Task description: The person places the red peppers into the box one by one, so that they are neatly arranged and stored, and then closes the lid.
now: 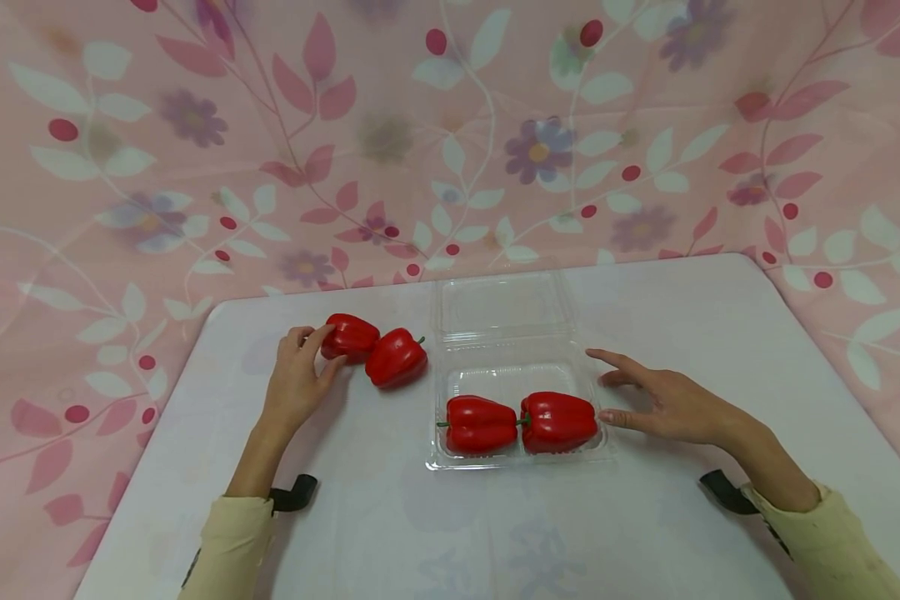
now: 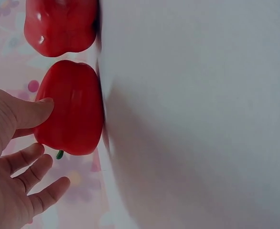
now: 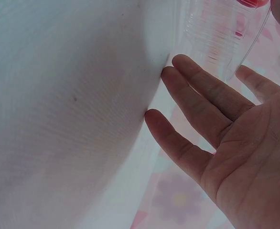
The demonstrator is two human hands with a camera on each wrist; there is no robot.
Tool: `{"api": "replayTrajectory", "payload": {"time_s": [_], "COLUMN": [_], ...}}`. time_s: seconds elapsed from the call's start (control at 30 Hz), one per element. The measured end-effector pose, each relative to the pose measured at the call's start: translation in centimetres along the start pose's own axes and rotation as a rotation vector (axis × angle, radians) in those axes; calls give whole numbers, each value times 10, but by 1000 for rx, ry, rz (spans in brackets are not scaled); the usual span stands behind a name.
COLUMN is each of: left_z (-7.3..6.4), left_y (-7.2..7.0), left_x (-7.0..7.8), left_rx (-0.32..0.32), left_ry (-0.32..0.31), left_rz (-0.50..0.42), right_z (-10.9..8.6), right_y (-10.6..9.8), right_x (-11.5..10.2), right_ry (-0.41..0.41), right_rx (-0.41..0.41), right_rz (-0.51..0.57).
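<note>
Two red bell peppers lie on the white table [image 1: 645, 317] left of a clear plastic clamshell box [image 1: 450, 379]. My left hand [image 1: 311, 350] reaches the far-left pepper [image 1: 351, 336]. In the left wrist view its thumb [image 2: 32, 112] touches that pepper [image 2: 75, 109], while the other fingers are spread loosely and off it. The second loose pepper [image 1: 396, 358] lies against the first. The box's tray holds two more peppers, one on the left [image 1: 480, 423] and one on the right [image 1: 558, 421]. My right hand [image 1: 607, 396] is flat and open beside the tray's right edge, holding nothing.
The box's lid [image 1: 502, 304] lies open and flat behind the tray. A pink floral cloth [image 1: 450, 125] hangs behind and around the table. The table's left edge runs close to my left forearm. In the right wrist view the clear box wall [image 3: 216, 33] stands just past my fingertips [image 3: 178, 59].
</note>
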State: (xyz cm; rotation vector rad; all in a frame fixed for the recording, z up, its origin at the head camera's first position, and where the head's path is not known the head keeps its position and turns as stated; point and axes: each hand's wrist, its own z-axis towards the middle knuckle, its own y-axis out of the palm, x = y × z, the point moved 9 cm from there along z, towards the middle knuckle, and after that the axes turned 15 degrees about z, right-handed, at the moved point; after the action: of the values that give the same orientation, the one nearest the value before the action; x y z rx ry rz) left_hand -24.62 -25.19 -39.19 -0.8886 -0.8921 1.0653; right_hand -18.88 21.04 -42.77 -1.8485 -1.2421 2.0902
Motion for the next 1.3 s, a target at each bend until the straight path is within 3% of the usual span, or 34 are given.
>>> {"api": "replayTrajectory", "payload": {"time_s": [0.33,0.67,0.87,1.3], "left_z": [2,10,12,10], "left_y": [-1,7,12,11], "left_x": [-4,-5,-7,-14], "left_rx": [65,11,-23,-21], "left_ry": [-3,19,-12,-64], "left_rz": [-31,-173,-250,-274], "right_z": [0,0,1,1], "right_y": [0,0,0,1], "right_x": [0,-1,-2,1], "right_ry": [2,-6,-5,-2], "right_rx": [-2,-5,-11,-8], "right_rz": [0,11,9,12]}}
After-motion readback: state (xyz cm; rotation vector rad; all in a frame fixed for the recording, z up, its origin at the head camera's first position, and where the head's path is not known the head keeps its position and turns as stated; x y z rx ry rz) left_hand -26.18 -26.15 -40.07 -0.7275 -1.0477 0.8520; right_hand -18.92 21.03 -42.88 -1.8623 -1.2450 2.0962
